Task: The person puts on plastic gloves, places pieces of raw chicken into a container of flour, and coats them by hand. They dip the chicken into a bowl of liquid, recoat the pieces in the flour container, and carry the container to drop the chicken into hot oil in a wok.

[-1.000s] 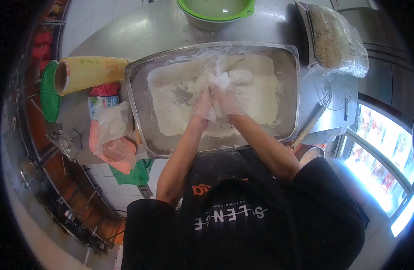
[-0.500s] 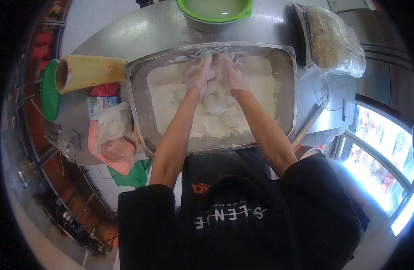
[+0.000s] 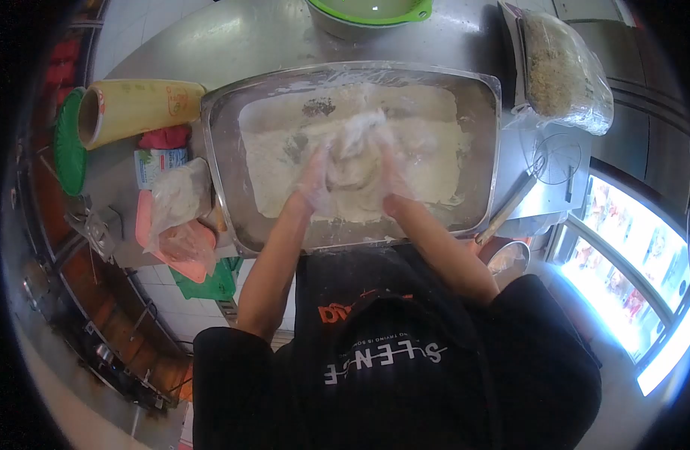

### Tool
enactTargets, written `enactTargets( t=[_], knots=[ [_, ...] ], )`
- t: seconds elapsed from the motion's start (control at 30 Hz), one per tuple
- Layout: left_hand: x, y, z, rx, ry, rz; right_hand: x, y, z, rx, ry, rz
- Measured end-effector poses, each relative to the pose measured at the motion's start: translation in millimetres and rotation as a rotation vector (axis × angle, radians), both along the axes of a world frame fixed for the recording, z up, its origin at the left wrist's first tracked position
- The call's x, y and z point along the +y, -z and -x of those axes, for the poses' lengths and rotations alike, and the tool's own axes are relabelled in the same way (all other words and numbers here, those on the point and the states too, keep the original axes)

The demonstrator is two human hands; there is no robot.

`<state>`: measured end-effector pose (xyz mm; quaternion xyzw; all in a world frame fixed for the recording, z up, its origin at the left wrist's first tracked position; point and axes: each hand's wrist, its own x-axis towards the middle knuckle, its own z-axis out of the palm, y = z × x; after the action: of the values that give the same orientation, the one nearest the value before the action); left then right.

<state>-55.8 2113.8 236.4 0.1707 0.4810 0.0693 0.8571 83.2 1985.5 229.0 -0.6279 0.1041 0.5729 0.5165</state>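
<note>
A wide metal tray point(image 3: 475, 191) in front of me holds a broad layer of white flour point(image 3: 274, 161). Both my hands are inside it, in thin clear gloves dusted white. My left hand point(image 3: 315, 180) is on the left of a flour-covered mound point(image 3: 356, 169), and my right hand point(image 3: 392, 174) is on its right. The palms face each other with fingers stretched forward, slightly blurred. Just beyond the fingertips, a blurred flour-coated clump point(image 3: 364, 129) shows above the flour. What lies under the coating cannot be made out.
A green-rimmed bowl point(image 3: 375, 19) stands behind the tray. On the left are a large film roll point(image 3: 142, 112), a pink basket point(image 3: 184, 259) and a plastic bag point(image 3: 181, 199). To the right lie a wire skimmer point(image 3: 544, 169) and a wrapped bag of crumbs point(image 3: 559, 71).
Both hands have moved back toward my body from the far side of the tray. The clump between them has come loose from the palms, and bare patches of tray show at the far left.
</note>
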Motion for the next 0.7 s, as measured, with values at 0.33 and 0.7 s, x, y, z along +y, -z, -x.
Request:
enactTargets(
  t=[0.33, 0.7],
  knots=[
    [14.0, 14.0, -7.9, 0.294, 0.63, -0.832, 16.4, -61.9, -26.0, -0.399, -0.492, 0.138],
    [33.8, 110.1, -83.5, 0.501, 0.238, -0.881, 44.8, 26.5, -96.2, -0.992, -0.359, 0.134]
  ],
)
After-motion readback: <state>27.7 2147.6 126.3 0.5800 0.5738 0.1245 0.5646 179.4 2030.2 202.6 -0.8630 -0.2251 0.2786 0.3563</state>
